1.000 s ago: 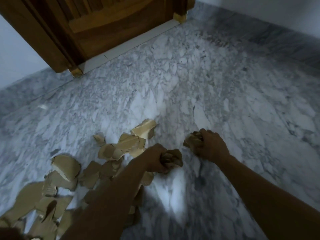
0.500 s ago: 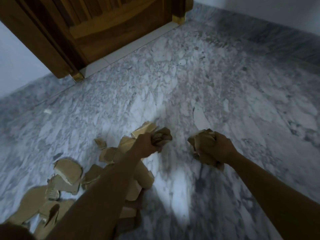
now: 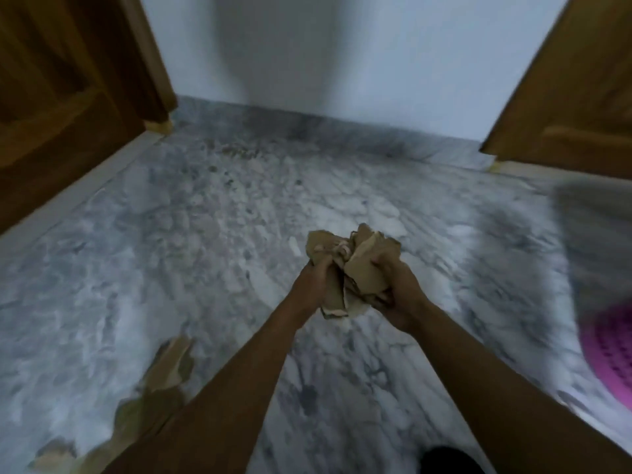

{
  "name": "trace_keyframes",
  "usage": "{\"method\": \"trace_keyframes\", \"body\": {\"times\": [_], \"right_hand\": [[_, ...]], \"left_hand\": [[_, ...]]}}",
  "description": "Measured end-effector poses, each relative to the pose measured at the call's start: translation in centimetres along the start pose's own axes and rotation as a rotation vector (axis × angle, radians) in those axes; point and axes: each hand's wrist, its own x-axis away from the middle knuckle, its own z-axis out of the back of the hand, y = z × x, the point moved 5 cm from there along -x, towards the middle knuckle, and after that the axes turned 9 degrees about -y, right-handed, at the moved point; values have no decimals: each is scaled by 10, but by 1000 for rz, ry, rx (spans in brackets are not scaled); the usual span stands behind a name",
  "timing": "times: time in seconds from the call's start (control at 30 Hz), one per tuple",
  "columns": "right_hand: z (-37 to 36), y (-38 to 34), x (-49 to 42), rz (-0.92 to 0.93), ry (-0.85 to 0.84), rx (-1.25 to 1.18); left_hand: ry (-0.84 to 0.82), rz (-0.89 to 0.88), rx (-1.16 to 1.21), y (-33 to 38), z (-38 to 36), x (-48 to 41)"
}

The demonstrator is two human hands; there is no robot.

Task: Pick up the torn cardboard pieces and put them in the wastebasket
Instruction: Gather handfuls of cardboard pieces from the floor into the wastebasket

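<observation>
The floor (image 3: 205, 234) is grey-and-white veined marble. Torn cardboard pieces (image 3: 167, 367) lie scattered on it at the lower left, some overlapping. Well apart from them, a pink perforated wastebasket (image 3: 612, 350) stands at the right edge, blurred.

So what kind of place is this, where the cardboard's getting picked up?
Probably an indoor corner of a home, maybe a hallway. There is a grey-white marble floor, a wooden door on the left and another on the right, a plain white wall, and a pink perforated basket at the right edge.
</observation>
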Motion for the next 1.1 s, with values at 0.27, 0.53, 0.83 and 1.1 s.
{"method": "trace_keyframes", "body": {"times": [0.27,0.53,0.83,1.1], "right_hand": [[155,-118,150,56,355,-1],[334,-216,310,195,711,179],[487,-226,348,240,1002,287],[461,-247,291,164,721,502]], "left_hand": [[-250,-220,-391,123,-203,-24],[-503,-398,-686,193,-462,-34],[-603,-99,-540,174,-613,-59],[-488,-184,-558,179,-556,-80]]}}
